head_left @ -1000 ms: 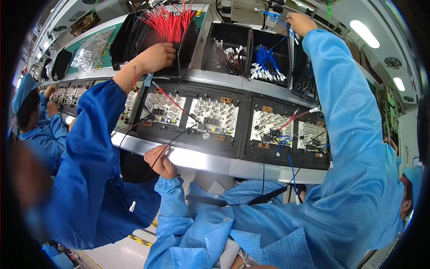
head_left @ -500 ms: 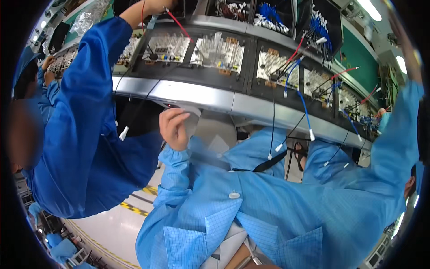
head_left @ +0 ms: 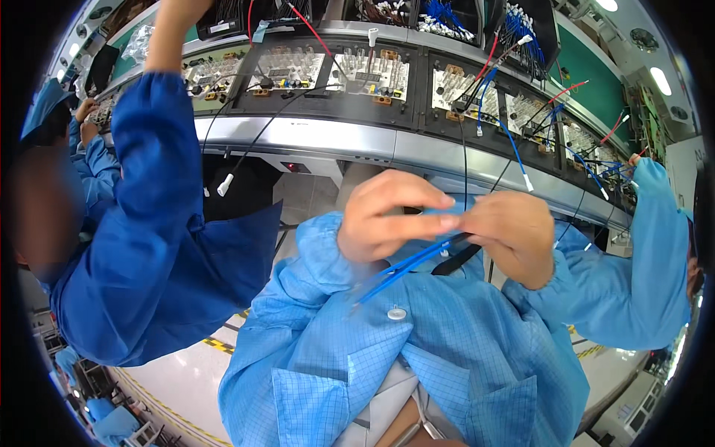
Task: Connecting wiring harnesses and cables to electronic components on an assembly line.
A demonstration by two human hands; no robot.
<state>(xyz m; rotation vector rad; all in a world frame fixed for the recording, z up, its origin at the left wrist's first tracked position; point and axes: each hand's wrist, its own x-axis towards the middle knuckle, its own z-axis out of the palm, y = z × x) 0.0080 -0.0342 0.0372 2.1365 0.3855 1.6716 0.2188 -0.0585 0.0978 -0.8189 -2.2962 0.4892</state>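
My left hand (head_left: 391, 216) and my right hand (head_left: 514, 231) meet in front of my chest, fingertips nearly touching. A few blue wires (head_left: 417, 261) slope down to the left from the closed fingers of my right hand, their free ends blurred. The thumb and forefinger of my left hand come together at the tip of the right hand's pinch; anything between them is too small to make out. Beyond my hands, a white circuit board (head_left: 372, 73) with clear upright parts sits in a black fixture, with red and black wires around it.
A metal rail (head_left: 328, 135) edges the bench. Dark bins of blue wires (head_left: 525, 37) stand behind the boards. Loose wires with white connectors (head_left: 528, 182) hang over the rail. At my left, a co-worker's dark blue sleeve (head_left: 160, 149) reaches over the bench; another person's light blue sleeve (head_left: 652, 223) is at right.
My right hand has come down from the upper right and now holds blue wires. My left hand has moved right to meet it. The co-worker's arm at left has shifted.
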